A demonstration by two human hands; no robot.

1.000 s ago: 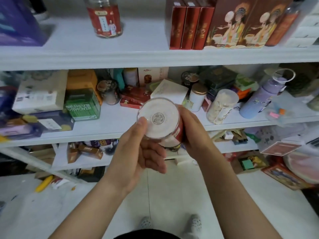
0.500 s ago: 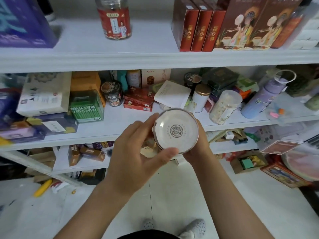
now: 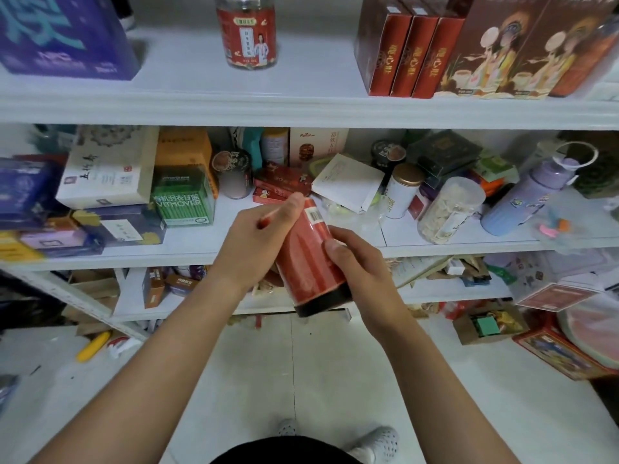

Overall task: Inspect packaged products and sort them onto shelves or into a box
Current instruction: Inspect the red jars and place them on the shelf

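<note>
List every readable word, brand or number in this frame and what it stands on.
"VITMOVER": front of the green box.
"有机羽衣甘蓝": same green box, on the line above the brand.
Held red jar: barcode only, digits too small to read.
Three red boxes up top: gold characters too blurred to read.
Everything else: unreadable.

1. The place looks like a stockroom or storage corner for packaged goods rather than a tidy shop front.
2. White shelving (image 3: pixel 301 110) runs across the view in tiers, and every tier carries retail packs.
3. On the top shelf (image 3: pixel 187 78), three identical red boxes (image 3: pixel 407 51) stand side by side. Next to them are two matching brown boxes (image 3: pixel 502 51) with painted figures, and further left a red-labelled jar (image 3: pixel 247 31) and a large purple box (image 3: pixel 63 35).
4. The middle shelf (image 3: pixel 469 244) is crowded and mixed. It holds a green box (image 3: pixel 184 199), a gold-lidded tin (image 3: pixel 402 192), a clear jar (image 3: pixel 449 212), a lilac bottle (image 3: pixel 522 202), and other packs stacked or tilted.
5. Below, an open carton (image 3: pixel 485 326) and a red tin (image 3: pixel 562 356) sit on the pale tiled floor (image 3: pixel 301 380).
</note>
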